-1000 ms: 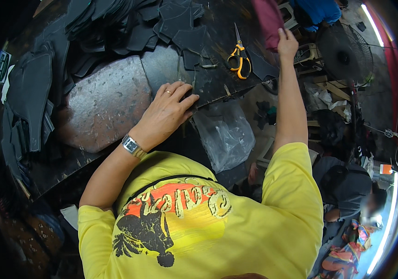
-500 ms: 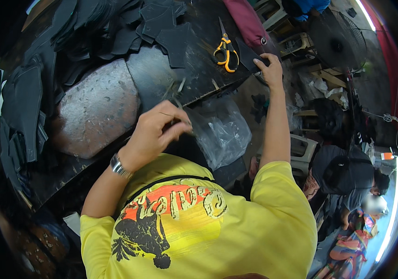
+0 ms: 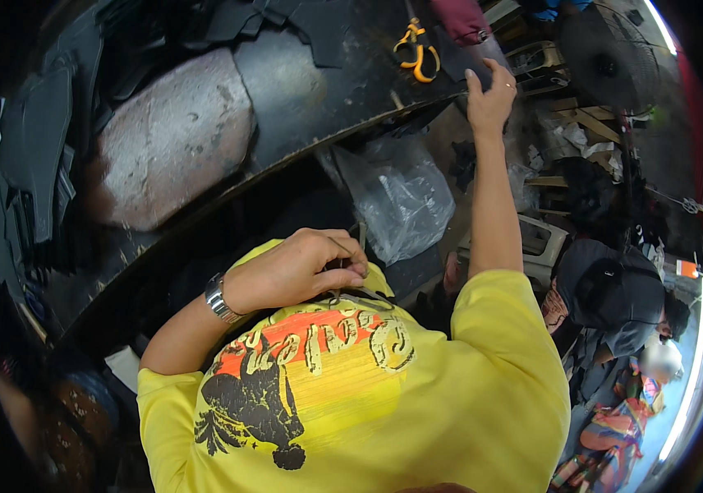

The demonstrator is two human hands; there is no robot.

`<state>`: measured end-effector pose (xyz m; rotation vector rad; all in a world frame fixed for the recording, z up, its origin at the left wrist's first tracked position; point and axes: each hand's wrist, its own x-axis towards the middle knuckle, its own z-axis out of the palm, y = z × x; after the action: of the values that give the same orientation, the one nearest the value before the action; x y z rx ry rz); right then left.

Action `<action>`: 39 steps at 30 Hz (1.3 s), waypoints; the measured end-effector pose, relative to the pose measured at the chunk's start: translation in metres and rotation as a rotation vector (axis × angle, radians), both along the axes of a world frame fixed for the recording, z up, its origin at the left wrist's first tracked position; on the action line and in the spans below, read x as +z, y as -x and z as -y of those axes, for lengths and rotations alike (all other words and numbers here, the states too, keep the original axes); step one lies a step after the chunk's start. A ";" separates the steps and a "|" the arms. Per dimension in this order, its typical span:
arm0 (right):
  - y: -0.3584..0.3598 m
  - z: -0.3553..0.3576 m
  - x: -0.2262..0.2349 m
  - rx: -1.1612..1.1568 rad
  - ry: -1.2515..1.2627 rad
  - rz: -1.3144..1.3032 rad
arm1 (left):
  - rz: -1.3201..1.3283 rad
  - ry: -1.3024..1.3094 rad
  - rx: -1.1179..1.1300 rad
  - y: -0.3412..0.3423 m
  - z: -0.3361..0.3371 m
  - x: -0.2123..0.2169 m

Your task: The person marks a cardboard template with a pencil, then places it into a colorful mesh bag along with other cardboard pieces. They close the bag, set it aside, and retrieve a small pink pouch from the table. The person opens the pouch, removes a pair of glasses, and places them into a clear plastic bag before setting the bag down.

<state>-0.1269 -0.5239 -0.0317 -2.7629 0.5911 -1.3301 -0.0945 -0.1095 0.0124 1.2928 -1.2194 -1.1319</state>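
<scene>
My left hand [image 3: 306, 263] is drawn in close to my yellow shirt [image 3: 417, 411], its fingers curled in a pinch. A thin, dark, slender thing shows at the fingertips, but I cannot make out its kind. My right hand [image 3: 491, 100] reaches out to the table's right corner with thumb and fingers apart, and nothing shows in it. To its left lie scissors [image 3: 417, 59] with orange and black handles. Just beyond it is a maroon cloth piece [image 3: 460, 20] with a metal ring.
Stacks of dark cut pieces [image 3: 35, 148] cover the table's left and far parts. A worn, flat board [image 3: 175, 140] lies near the front edge. A clear plastic bag [image 3: 405, 201] hangs below the edge. A fan [image 3: 606, 62] and a bent-over person [image 3: 614, 287] are at the right.
My left hand has come back from the table edge toward my shirt. My right hand has lifted slightly and spread its fingers at the corner. The view has shifted, so the table sits higher.
</scene>
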 end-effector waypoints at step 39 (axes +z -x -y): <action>0.167 -0.118 -0.082 0.430 -2.012 -0.227 | 0.130 -0.164 0.105 -0.007 0.054 -0.075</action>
<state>-0.2943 -0.4059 -0.1141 -1.1103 0.6332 0.0555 -0.0873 -0.1635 -0.0627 1.5576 -1.1561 -1.1040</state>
